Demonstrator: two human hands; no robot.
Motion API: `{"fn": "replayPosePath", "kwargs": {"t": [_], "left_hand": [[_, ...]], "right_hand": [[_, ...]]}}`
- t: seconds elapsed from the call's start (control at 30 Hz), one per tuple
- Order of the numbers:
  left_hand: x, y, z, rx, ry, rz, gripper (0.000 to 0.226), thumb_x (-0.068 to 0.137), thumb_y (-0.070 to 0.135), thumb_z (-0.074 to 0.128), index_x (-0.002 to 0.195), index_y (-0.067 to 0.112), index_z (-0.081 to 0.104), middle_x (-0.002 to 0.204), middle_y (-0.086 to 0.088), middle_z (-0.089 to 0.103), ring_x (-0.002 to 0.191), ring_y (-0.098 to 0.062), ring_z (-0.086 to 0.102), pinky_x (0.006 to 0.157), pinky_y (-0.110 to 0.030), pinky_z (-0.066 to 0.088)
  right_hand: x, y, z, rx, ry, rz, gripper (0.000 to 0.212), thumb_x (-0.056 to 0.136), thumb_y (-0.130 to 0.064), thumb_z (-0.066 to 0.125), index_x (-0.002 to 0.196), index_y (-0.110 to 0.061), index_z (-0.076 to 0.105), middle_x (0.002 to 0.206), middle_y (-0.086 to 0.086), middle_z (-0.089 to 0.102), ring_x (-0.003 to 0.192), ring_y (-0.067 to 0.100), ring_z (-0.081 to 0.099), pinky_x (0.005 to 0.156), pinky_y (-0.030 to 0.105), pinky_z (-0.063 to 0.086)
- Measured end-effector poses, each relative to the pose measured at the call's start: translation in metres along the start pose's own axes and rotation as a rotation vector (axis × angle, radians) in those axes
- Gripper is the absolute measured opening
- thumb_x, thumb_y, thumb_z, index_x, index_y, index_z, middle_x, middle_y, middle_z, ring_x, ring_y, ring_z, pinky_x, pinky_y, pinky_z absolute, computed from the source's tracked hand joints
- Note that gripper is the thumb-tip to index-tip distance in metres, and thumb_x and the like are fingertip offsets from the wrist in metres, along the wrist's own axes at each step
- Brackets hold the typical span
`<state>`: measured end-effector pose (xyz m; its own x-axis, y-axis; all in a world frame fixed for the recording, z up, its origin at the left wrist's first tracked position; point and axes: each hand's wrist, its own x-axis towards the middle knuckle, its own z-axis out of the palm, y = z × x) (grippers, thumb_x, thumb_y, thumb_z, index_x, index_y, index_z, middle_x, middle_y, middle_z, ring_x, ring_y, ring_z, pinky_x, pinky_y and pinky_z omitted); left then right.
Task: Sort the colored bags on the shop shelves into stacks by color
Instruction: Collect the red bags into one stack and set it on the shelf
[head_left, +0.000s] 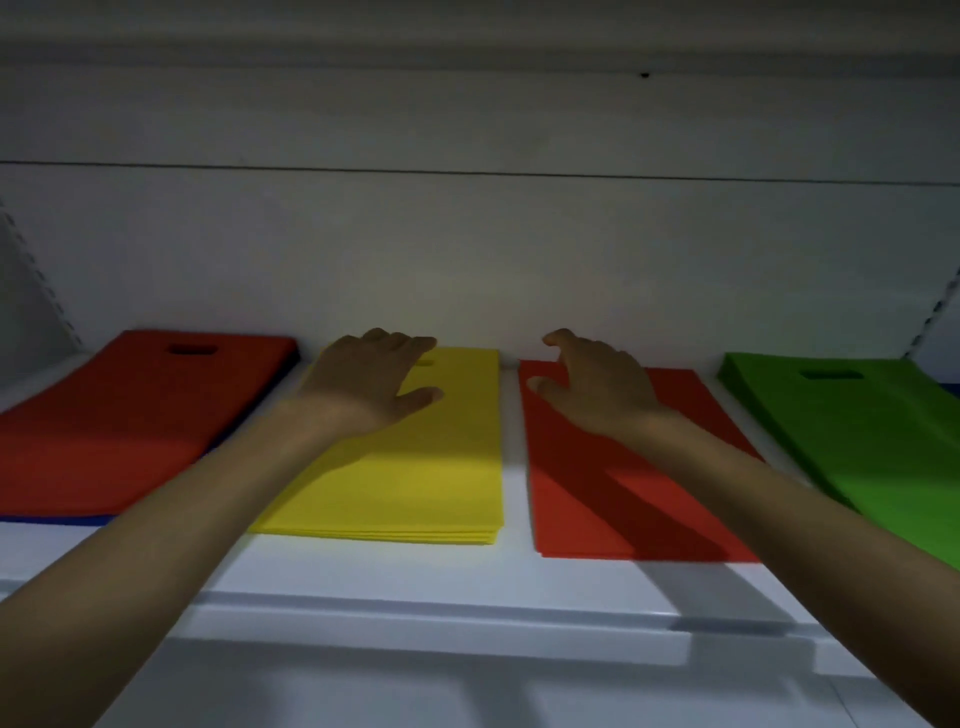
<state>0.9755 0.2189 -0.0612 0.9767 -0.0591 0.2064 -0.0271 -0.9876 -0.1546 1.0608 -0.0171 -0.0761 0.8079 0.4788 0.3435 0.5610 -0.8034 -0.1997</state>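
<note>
Four groups of flat bags lie side by side on a white shelf (467, 587). At the far left a red bag (130, 415) covers a blue one whose edge (57, 518) peeks out below. A yellow stack (426, 467) comes after it, then a red stack (618, 499), then a green stack (852, 431). My left hand (369, 384) hovers over the far end of the yellow stack with relaxed fingers. Over the far left corner of the red stack, my right hand (592, 384) is spread with loosely curled fingers. Neither hand holds anything.
The shelf's white back wall (467, 249) rises just behind the bags. Another shelf (467, 41) hangs overhead. Slotted uprights stand at the left (47, 291) and right (935, 312) sides. A blue sliver (953, 387) shows behind the green stack.
</note>
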Motion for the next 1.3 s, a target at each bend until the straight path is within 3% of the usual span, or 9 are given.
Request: {"fn": "replayPosePath", "kwargs": {"t": [0.13, 0.27, 0.4, 0.53, 0.7, 0.87, 1.0, 1.13, 1.3], "left_hand": [[-0.023, -0.062, 0.01, 0.008, -0.023, -0.108, 0.072, 0.091, 0.066, 0.031, 0.15, 0.025, 0.02, 0.149, -0.001, 0.037, 0.135, -0.022, 0.036, 0.104, -0.037, 0.038], [-0.054, -0.133, 0.015, 0.011, -0.041, -0.169, 0.097, 0.069, 0.077, 0.005, 0.146, 0.023, 0.03, 0.146, -0.002, 0.042, 0.131, -0.023, 0.042, 0.103, -0.034, 0.038], [-0.082, -0.209, 0.023, -0.055, -0.069, -0.281, 0.077, 0.085, 0.072, 0.025, 0.148, 0.026, 0.027, 0.15, -0.004, 0.036, 0.136, -0.024, 0.036, 0.11, -0.036, 0.032], [-0.105, -0.279, 0.041, -0.11, -0.086, -0.374, 0.06, 0.095, 0.056, 0.036, 0.143, 0.021, 0.036, 0.144, -0.005, 0.043, 0.131, -0.025, 0.041, 0.105, -0.036, 0.036], [-0.12, -0.345, 0.07, -0.197, -0.105, -0.474, 0.054, 0.095, 0.054, 0.036, 0.134, 0.02, 0.047, 0.133, -0.007, 0.051, 0.12, -0.027, 0.049, 0.098, -0.04, 0.041], [-0.135, -0.361, 0.103, -0.346, -0.039, -0.49, 0.052, 0.098, 0.049, 0.033, 0.138, 0.016, 0.042, 0.142, -0.008, 0.043, 0.124, -0.026, 0.044, 0.101, -0.039, 0.039], [-0.134, -0.36, 0.109, -0.351, -0.01, -0.554, 0.067, 0.097, 0.053, 0.031, 0.15, 0.012, 0.022, 0.151, -0.01, 0.032, 0.135, -0.028, 0.032, 0.104, -0.041, 0.034], [-0.132, -0.367, 0.116, -0.339, -0.035, -0.582, 0.061, 0.094, 0.059, 0.029, 0.128, 0.011, 0.047, 0.131, -0.011, 0.051, 0.12, -0.03, 0.044, 0.089, -0.038, 0.04], [-0.132, -0.366, 0.117, -0.334, -0.003, -0.569, 0.056, 0.095, 0.058, 0.03, 0.122, 0.013, 0.051, 0.125, -0.009, 0.055, 0.115, -0.029, 0.048, 0.084, -0.037, 0.039]], "right_hand": [[0.024, -0.058, 0.019, 0.029, -0.011, -0.065, 0.058, 0.093, -0.05, 0.05, 0.141, -0.019, 0.037, 0.126, 0.006, 0.059, 0.115, 0.026, 0.055, 0.091, 0.037, 0.042], [0.048, -0.123, 0.041, 0.053, -0.046, -0.097, 0.057, 0.094, -0.051, 0.049, 0.14, -0.019, 0.039, 0.128, 0.005, 0.058, 0.115, 0.026, 0.055, 0.092, 0.036, 0.041], [0.071, -0.191, 0.067, 0.063, -0.079, -0.124, 0.052, 0.094, -0.052, 0.048, 0.135, -0.02, 0.043, 0.126, 0.003, 0.059, 0.115, 0.024, 0.055, 0.089, 0.035, 0.039], [0.087, -0.254, 0.096, 0.007, -0.089, -0.134, 0.048, 0.093, -0.051, 0.049, 0.129, -0.02, 0.049, 0.125, 0.005, 0.059, 0.116, 0.027, 0.054, 0.089, 0.035, 0.039], [0.097, -0.31, 0.132, -0.088, -0.1, -0.048, 0.054, 0.091, -0.056, 0.047, 0.129, -0.018, 0.05, 0.129, 0.009, 0.056, 0.121, 0.028, 0.05, 0.094, 0.039, 0.039], [0.097, -0.333, 0.155, -0.088, -0.191, 0.122, 0.077, 0.092, -0.067, 0.025, 0.143, -0.01, 0.032, 0.143, 0.015, 0.043, 0.131, 0.03, 0.041, 0.102, 0.045, 0.031], [0.091, -0.339, 0.167, -0.189, -0.246, 0.152, 0.085, 0.09, -0.07, 0.023, 0.148, -0.007, 0.025, 0.15, 0.011, 0.034, 0.135, 0.028, 0.035, 0.108, 0.046, 0.025], [0.088, -0.338, 0.172, -0.178, -0.26, 0.208, 0.087, 0.089, -0.072, 0.021, 0.148, -0.008, 0.025, 0.15, 0.01, 0.033, 0.137, 0.026, 0.031, 0.11, 0.049, 0.021], [0.089, -0.339, 0.17, -0.299, -0.21, 0.163, 0.077, 0.09, -0.071, 0.022, 0.137, -0.014, 0.045, 0.144, 0.01, 0.039, 0.135, 0.026, 0.033, 0.109, 0.049, 0.019]]}}
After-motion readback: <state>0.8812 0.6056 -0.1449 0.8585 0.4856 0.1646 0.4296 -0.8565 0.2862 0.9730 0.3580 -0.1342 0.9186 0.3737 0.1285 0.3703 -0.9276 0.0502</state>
